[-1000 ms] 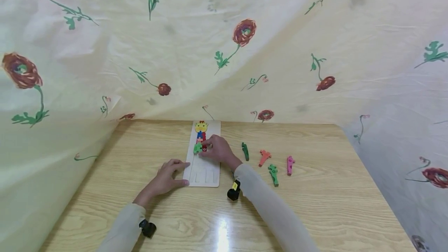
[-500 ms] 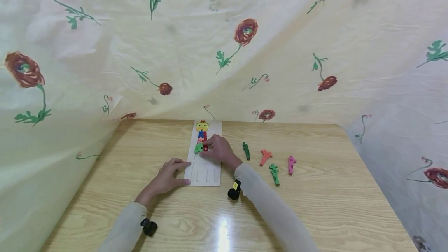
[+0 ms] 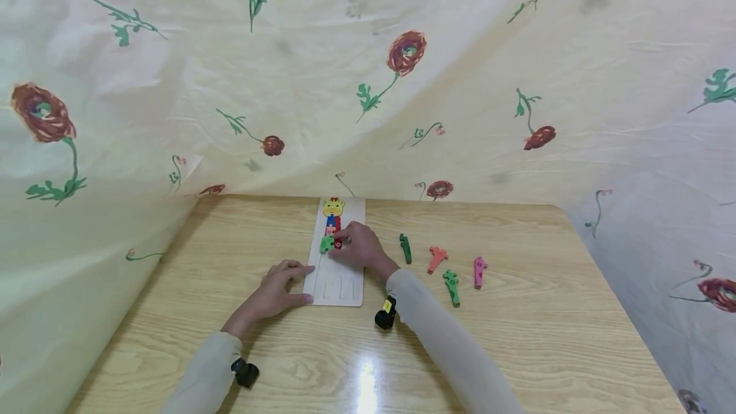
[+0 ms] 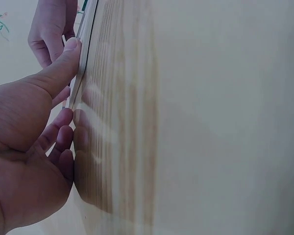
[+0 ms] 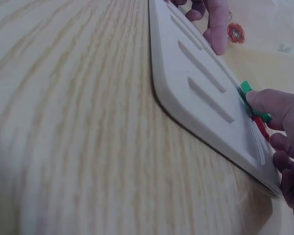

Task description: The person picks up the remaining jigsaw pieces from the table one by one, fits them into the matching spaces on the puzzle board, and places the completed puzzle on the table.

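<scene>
A white puzzle board with recessed slots lies lengthwise on the table. At its far end sits a yellow giraffe head, with blue, red and pink pieces fitted below it. My right hand pinches a light green puzzle piece against the board, beside a dark red piece. In the right wrist view the thumb presses on the green piece. My left hand rests at the board's left edge, thumb near the front corner and index finger farther up, both fairly straight.
Right of the board lie several loose puzzle pieces: a dark green one, an orange one, a green one and a pink one. A flowered cloth hangs behind the wooden table.
Both hands keep nearly the same places, the right on the green piece and the left at the board's edge. The whole head view has shifted slightly.
</scene>
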The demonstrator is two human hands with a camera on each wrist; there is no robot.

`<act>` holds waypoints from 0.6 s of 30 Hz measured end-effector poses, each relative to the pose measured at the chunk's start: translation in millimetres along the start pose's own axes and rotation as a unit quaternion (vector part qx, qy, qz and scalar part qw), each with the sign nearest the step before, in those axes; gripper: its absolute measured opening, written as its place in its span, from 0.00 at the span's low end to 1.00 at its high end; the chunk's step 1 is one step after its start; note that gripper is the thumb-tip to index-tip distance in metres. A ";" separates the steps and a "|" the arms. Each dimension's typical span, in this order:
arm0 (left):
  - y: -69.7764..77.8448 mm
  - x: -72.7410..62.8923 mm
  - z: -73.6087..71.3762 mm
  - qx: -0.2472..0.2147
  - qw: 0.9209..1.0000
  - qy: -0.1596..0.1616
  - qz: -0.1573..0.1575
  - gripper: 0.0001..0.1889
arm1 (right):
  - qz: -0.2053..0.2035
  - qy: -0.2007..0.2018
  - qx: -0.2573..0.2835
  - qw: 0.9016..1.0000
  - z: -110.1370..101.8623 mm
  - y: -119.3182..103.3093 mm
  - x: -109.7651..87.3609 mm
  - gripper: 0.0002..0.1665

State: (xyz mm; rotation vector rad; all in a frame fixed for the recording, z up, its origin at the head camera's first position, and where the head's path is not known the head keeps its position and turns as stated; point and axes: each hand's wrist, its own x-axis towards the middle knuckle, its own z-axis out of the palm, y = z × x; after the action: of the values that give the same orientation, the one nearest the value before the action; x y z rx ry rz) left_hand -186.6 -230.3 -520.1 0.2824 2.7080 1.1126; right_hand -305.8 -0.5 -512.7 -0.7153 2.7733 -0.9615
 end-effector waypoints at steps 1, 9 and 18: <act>-0.1 0.0 0.0 -0.001 1.000 0.000 0.000 0.33 | -0.001 0.000 -0.001 1.000 0.0 0.0 -0.1 0.28; 0.7 -0.4 -0.5 -0.002 1.000 0.000 -0.002 0.33 | -0.006 -0.002 -0.011 1.000 -0.4 1.0 -0.4 0.28; 0.4 -1.5 -0.6 -0.003 1.000 0.003 0.003 0.33 | -0.001 -0.008 -0.012 1.000 -0.2 2.3 -0.5 0.28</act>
State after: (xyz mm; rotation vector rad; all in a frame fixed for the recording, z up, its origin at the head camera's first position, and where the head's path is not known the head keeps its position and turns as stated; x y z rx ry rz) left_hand -185.3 -230.8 -519.3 0.2865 2.7111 1.1253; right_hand -306.4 1.5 -514.0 -0.7276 2.7758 -0.9195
